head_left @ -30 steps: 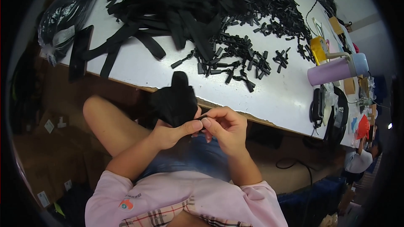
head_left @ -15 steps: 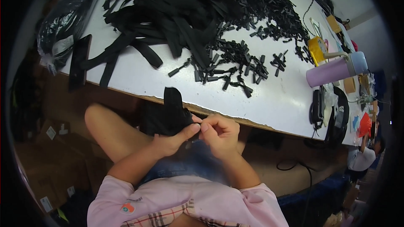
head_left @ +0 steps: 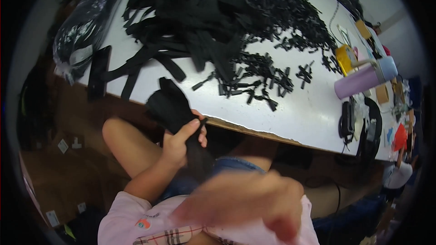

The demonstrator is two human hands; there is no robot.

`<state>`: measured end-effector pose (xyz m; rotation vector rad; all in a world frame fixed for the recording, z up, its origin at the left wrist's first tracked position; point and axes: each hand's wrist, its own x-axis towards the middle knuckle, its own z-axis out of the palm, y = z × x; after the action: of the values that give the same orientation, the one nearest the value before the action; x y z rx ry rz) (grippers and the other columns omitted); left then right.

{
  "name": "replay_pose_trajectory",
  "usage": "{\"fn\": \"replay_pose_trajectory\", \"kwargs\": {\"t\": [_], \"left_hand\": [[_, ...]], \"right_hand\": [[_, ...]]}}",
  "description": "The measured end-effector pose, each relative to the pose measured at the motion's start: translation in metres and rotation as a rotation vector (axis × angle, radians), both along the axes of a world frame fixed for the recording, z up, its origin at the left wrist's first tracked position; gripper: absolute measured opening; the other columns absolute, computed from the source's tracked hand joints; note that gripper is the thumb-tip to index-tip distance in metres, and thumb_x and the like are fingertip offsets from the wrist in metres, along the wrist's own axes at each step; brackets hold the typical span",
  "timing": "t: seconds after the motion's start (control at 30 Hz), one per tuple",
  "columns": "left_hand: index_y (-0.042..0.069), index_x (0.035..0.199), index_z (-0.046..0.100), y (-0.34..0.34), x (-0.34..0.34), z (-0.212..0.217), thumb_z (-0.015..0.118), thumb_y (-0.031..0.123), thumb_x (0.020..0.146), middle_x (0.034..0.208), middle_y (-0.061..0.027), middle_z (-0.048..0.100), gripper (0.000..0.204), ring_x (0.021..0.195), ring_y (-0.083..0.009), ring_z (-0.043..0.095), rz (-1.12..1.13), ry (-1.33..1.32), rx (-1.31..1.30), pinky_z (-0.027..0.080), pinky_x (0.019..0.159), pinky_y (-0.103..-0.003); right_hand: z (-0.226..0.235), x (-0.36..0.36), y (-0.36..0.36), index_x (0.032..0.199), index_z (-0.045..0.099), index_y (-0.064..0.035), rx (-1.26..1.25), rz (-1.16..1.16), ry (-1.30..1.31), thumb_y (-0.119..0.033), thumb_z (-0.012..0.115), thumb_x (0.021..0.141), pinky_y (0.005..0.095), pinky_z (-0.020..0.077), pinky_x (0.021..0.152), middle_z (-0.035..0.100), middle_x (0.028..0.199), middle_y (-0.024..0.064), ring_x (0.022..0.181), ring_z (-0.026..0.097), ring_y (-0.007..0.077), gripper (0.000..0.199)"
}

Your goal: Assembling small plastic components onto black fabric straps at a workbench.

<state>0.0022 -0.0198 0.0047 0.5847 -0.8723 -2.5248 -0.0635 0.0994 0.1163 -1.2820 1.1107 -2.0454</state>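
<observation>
My left hand (head_left: 180, 139) is closed round a bunch of black fabric strips (head_left: 169, 105), just off the table's near edge. The upper part fans out above my thumb, and a dark length hangs below toward my lap. My right hand (head_left: 247, 199) is apart from the strips, raised close in front of my chest; motion smears its fingers. Small black zipper-pull-like pieces with cords (head_left: 254, 79) lie loose beyond my left hand. Behind them are a big heap of black strips (head_left: 195, 18) and a dense pile of the small pieces (head_left: 290, 11).
The white table (head_left: 299, 120) has a chipped near edge. A black flat slab (head_left: 98, 72) and a clear plastic bag of black goods (head_left: 88, 22) lie at left. At right are a lilac bottle (head_left: 356, 83), a yellow pack (head_left: 346, 59) and a black cable (head_left: 373, 122). Cardboard boxes (head_left: 59, 172) stand below left.
My right hand has left the strips and swung down and right, toward my chest. My left hand has kept its hold and shifted slightly left, tilting the bunch.
</observation>
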Motion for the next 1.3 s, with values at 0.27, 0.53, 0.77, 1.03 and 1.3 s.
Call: {"fn": "replay_pose_trajectory", "kwargs": {"t": [0.27,0.53,0.77,1.03,1.3], "left_hand": [[0.002,0.091,0.049,-0.019,0.014,-0.001,0.052,0.007,0.078,0.075,-0.0076,0.051,0.014,0.065,-0.0126,0.049,0.118,-0.042,-0.166,0.043,0.053,-0.023],[0.001,0.09,0.052,-0.012,0.007,-0.002,0.051,0.01,0.081,0.081,-0.003,0.052,0.012,0.072,-0.0094,0.048,0.214,-0.057,-0.622,0.038,0.067,-0.022],[0.002,0.088,0.051,-0.006,0.008,-0.012,0.051,0.01,0.08,0.078,-0.0033,0.051,0.011,0.071,-0.0101,0.048,0.198,-0.156,-0.711,0.039,0.066,-0.023],[0.003,0.089,0.052,-0.004,0.008,-0.015,0.053,0.009,0.078,0.078,-0.0038,0.051,0.013,0.069,-0.0105,0.048,0.157,-0.197,-0.645,0.039,0.064,-0.023],[0.002,0.094,0.053,0.006,0.002,-0.021,0.053,0.01,0.08,0.088,-0.0017,0.053,0.016,0.082,-0.0085,0.048,0.01,-0.156,-0.621,0.038,0.074,-0.022]], "right_hand": [[0.028,0.003,-0.01,0.079,0.056,0.0148,-0.309,0.325,0.013,-0.027,0.027,0.089,0.0388,0.048,0.063,0.058,0.075,0.0274,0.068,0.059,0.0357,0.052],[-0.027,-0.047,0.008,0.082,0.053,0.0015,-0.023,-0.363,0.827,-0.011,0.053,0.072,0.0316,0.04,0.073,0.055,0.088,0.0132,0.085,0.053,0.0269,0.016],[-0.098,-0.115,-0.009,0.127,0.031,-0.0135,1.233,-0.797,1.159,-0.042,0.046,0.078,0.0533,0.018,0.094,0.029,0.131,0.0118,0.118,0.028,0.0338,0.059],[-0.1,-0.107,0.022,0.111,0.051,-0.0104,0.86,-0.628,0.934,-0.027,0.055,0.076,0.0506,0.0143,0.097,0.043,0.121,0.01,0.115,0.035,0.0278,0.039],[-0.112,-0.085,0.023,0.077,0.059,-0.0036,0.537,-0.948,0.721,0.002,0.06,0.065,0.0276,0.0388,0.058,0.054,0.069,0.0071,0.064,0.048,0.021,0.013]]}}
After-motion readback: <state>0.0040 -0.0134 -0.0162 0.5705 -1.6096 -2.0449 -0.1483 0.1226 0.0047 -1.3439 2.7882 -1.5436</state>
